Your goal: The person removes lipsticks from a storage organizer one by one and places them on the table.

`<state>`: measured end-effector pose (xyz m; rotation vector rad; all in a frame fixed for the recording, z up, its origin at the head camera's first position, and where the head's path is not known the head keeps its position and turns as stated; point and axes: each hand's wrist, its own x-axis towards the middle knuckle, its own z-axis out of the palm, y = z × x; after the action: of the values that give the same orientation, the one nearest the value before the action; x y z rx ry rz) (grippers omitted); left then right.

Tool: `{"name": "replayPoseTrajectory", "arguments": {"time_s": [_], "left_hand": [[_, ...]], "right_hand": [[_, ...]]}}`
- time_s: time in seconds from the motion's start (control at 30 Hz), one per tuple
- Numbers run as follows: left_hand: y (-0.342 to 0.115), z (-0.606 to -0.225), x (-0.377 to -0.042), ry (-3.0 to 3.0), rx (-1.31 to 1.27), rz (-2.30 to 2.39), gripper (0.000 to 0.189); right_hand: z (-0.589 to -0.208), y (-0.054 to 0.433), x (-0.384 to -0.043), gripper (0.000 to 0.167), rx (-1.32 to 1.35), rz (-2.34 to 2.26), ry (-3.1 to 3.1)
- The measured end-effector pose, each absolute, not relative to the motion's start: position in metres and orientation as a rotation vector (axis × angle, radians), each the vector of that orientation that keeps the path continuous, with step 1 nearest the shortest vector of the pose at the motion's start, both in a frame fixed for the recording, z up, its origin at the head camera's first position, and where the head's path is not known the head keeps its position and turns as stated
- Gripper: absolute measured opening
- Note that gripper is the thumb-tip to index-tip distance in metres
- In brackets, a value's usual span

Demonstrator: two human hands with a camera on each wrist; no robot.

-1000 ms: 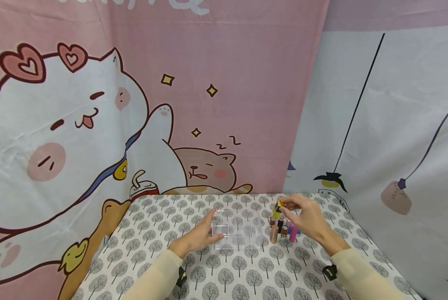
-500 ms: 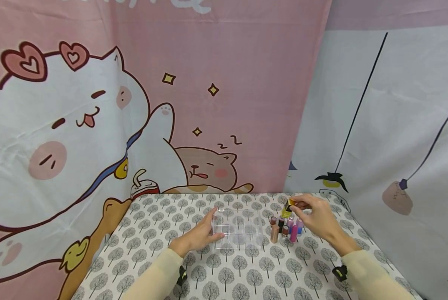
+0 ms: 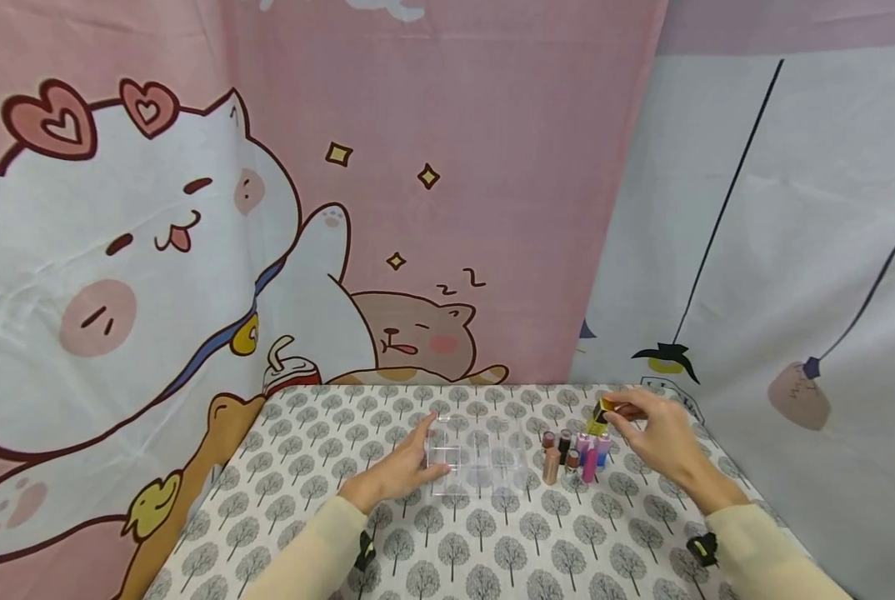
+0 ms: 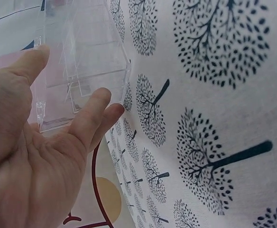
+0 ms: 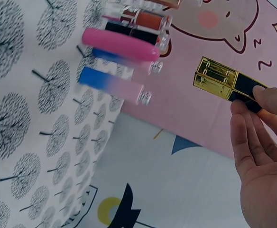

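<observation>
My left hand [image 3: 398, 468] holds the left end of a clear plastic compartment box [image 3: 481, 483] on the table, its thumb and fingers spread along the box; the left wrist view shows the hand [image 4: 39, 147] close against the transparent walls [image 4: 91, 57]. Between thumb and fingertips my right hand [image 3: 661, 433] pinches the black end of a square gold-and-black lipstick [image 5: 226, 83]. The gold end points down toward the table. Just left of it stands a group of lip cosmetics: a bright pink tube [image 5: 122, 45], blue-to-pink tubes [image 5: 112, 85], and a tan tube [image 3: 551, 467].
A dark-capped tube [image 3: 564, 446] and brown-red ones [image 3: 572, 460] stand in the same group, right of the box. A tree-print cloth [image 3: 447, 550] covers the table. Behind its far edge hangs a pink cartoon curtain [image 3: 522, 208], with a whitish one [image 3: 830, 250] at the right.
My right hand has moved right with the lipstick, from above the cosmetics group to its far right side. The left hand and the clear box have stayed in place.
</observation>
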<state>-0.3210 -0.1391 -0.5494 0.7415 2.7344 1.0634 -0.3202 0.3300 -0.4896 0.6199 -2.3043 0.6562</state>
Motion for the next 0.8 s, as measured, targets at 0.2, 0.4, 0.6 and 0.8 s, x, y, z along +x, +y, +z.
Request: {"name": "replayPoseTrajectory", "arguments": {"time_s": [0.2, 0.4, 0.6, 0.8], "left_hand": [[-0.139, -0.551, -0.321, 2.724, 0.736, 1.079, 0.108], [-0.139, -0.551, -0.322, 2.729, 0.747, 1.075, 0.108], [-0.139, -0.551, -0.322, 2.739, 0.757, 1.058, 0.107], [-0.14, -0.551, -0.322, 2.738, 0.754, 1.05, 0.107]], "right_hand": [[-0.49, 0.342, -0.318, 0.031, 0.581, 0.652, -2.357], [-0.492, 0.351, -0.316, 0.031, 0.537, 0.609, -2.411], [-0.498, 0.358, -0.315, 0.031, 0.542, 0.623, -2.421], [-0.505, 0.361, -0.314, 0.032, 0.52, 0.628, -2.472]]}}
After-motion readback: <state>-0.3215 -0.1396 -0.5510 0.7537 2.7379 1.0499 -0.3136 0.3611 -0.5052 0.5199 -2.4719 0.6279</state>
